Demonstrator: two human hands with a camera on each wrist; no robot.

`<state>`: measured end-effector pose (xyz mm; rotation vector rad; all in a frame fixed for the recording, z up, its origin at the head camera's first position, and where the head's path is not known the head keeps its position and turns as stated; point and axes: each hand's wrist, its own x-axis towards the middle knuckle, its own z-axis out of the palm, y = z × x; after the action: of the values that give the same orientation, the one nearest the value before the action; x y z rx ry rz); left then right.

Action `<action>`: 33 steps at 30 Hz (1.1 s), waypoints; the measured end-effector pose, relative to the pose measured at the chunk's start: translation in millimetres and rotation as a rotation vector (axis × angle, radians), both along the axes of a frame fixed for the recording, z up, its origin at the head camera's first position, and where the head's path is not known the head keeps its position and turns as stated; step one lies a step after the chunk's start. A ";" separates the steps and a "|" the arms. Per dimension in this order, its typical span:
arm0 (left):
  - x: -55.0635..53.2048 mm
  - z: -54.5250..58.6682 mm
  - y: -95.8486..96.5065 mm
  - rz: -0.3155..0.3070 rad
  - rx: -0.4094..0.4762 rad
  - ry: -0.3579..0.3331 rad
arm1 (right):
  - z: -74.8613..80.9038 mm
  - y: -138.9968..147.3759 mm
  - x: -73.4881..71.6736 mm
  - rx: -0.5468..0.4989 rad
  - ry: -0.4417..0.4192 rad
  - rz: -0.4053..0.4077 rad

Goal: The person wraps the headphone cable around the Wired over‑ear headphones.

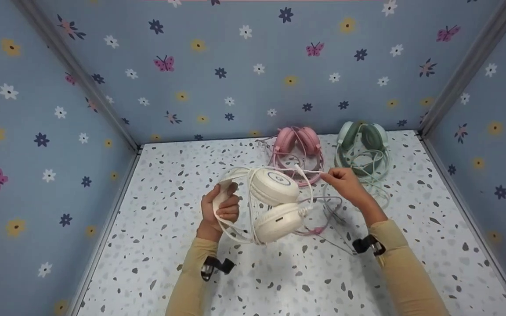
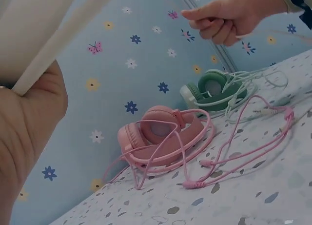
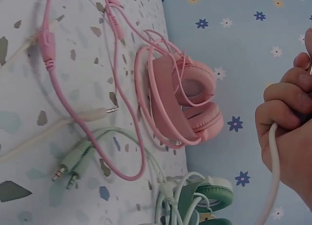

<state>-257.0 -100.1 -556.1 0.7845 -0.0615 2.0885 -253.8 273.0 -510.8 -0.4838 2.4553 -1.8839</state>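
Observation:
White headphones [image 1: 277,224] with a round logo on one ear cup are held up above the speckled tabletop. My left hand [image 1: 220,208] grips them by the headband, its fingers curled round the band. Loops of their white cable hang about the band and ear cups. To the right, my right hand [image 1: 347,186] pinches a stretch of that white cable [image 3: 274,176] between thumb and curled fingers, level with the upper ear cup. In the left wrist view only a blurred part of the white headphones shows, close to the camera.
Pink headphones [image 1: 284,141] and green headphones [image 1: 372,137] stand by the back wall with coiled cables. A pink cable [image 3: 63,98], green plugs [image 3: 73,161] and a white plug [image 3: 97,113] lie on the tabletop [image 1: 165,263]. Flower-patterned walls enclose the sides and back.

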 end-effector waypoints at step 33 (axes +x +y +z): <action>-11.6 31.0 22.6 0.890 0.089 -0.840 | -26.1 -27.9 74.2 0.531 0.050 0.169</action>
<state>-268.6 -77.4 -525.1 -0.1412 -0.3058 3.1534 -179.6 245.2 -536.9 -0.6823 2.6932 -1.1041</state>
